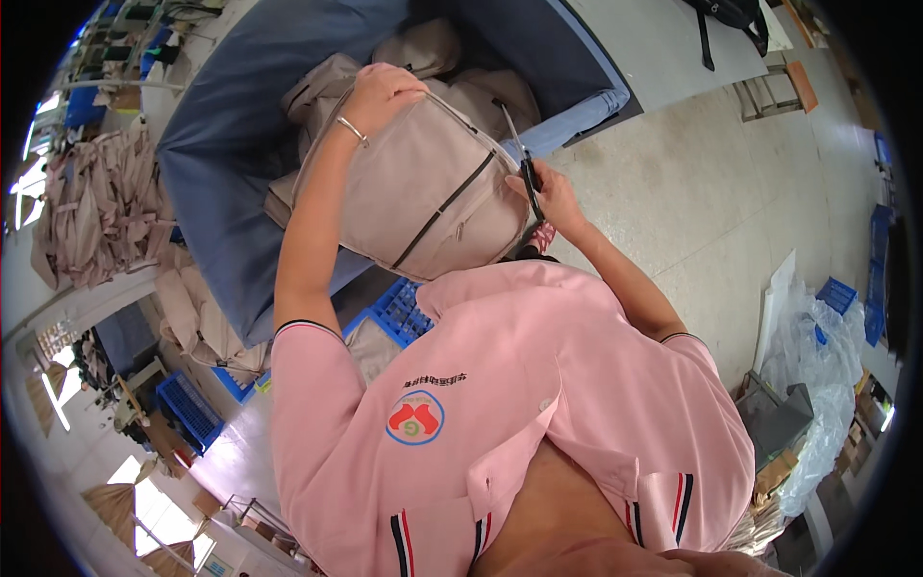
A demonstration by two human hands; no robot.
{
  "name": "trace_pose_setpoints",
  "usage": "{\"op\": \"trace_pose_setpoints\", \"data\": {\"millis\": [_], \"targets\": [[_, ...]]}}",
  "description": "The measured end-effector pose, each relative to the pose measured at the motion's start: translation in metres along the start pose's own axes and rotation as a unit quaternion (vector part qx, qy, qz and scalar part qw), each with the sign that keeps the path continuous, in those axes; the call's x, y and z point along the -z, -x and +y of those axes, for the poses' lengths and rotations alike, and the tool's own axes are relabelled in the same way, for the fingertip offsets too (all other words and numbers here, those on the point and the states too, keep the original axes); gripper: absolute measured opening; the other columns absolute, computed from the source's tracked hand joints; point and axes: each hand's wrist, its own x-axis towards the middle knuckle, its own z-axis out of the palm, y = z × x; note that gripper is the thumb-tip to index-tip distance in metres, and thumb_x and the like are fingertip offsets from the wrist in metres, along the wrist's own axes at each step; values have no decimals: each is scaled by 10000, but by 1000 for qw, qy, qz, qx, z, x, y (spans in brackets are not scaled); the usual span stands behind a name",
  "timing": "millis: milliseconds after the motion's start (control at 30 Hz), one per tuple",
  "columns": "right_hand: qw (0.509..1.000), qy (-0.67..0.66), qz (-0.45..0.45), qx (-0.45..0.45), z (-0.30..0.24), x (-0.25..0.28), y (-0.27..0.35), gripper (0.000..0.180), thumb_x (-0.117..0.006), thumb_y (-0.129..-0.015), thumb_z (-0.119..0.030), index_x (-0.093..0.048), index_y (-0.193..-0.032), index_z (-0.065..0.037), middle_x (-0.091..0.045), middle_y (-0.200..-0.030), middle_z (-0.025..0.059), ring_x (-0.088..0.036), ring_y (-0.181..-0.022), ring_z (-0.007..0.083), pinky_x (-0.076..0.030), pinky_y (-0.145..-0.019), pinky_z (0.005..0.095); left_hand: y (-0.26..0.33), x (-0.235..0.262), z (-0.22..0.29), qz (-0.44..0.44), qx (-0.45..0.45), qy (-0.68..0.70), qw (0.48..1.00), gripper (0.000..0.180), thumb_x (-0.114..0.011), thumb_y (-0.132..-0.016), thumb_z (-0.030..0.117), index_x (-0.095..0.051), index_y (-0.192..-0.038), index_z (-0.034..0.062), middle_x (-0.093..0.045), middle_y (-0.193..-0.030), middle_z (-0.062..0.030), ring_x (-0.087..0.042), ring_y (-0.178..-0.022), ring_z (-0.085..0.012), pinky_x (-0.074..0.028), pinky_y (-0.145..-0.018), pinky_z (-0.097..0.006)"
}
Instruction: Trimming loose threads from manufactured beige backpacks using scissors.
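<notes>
Blue bin: a large fabric-walled bin [216, 163], open at the top, the landmark here.
Beige bag: the bag [399, 188] in hand is tilted at the bin's near side, partly over its opening; a dark zipper line slants across its face.
Left hand: the left hand [386, 93] is above the bin's opening, fingers curled over the bag's upper edge and closed on it; a bracelet [354, 131] circles the wrist.
Right hand: the right hand [556, 194] is just outside the bin's near right corner, beside the bag's edge, fingers wrapped around the scissors.
Scissors: black-handled scissors [532, 179], blade pointing up toward the bin; how far the blades are spread, I cannot tell.
Bin contents: more beige bags [420, 48] lie heaped inside the bin.
Blue crate: a plastic crate [404, 310] is near the bin's near side, partly hidden by the shirt [538, 385].
Bag pile: beige pieces [101, 207] are heaped left of the bin.
Clear plastic: crumpled sheeting [815, 385] is well right of the bin.
</notes>
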Motion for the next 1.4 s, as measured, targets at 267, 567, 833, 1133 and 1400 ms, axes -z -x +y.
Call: {"op": "trace_pose_setpoints", "data": {"millis": [267,567,833,1133,1400], "targets": [[981,160,-6,111,15,7,-7,633,-648,-821,-589,-514,-1046,-13,-607,-950,206,-620,-853,410,-493,-719,471,-2,-16,-18,1,64,86,994,165,-651,-861,292,-745,-931,176,-688,-989,43,-562,-1072,-168,-230,-1100,-422],[974,207,-77,59,-16,4,-32,657,-646,-809,-605,-504,-1022,-1,-607,-961,221,-624,-870,429,-500,-713,494,-1,-17,-18,8,53,106,993,149,-650,-858,262,-747,-915,163,-686,-964,34,-564,-1044,-167,-279,-1053,-380],[967,222,-12,126,-14,4,-30,619,-675,-795,-593,-522,-973,-19,-622,-814,168,-629,-749,387,-492,-637,440,-1,-20,-23,13,46,110,993,143,-660,-849,247,-747,-906,148,-688,-936,29,-572,-1014,-173,-311,-1019,-353],[972,218,-75,52,-6,-4,-30,621,-603,-821,-640,-525,-947,-37,-660,-892,195,-652,-806,392,-512,-689,470,-3,-26,-28,14,52,131,990,142,-671,-835,236,-747,-906,139,-698,-932,10,-580,-1016,-197,-362,-982,-364],[971,217,-5,101,2,-14,-26,570,-665,-809,-592,-523,-844,-41,-616,-706,184,-628,-654,391,-482,-568,449,-6,-28,-31,13,50,143,988,135,-671,-828,214,-745,-897,125,-701,-905,-13,-601,-969,-212,-413,-934,-351]]}}
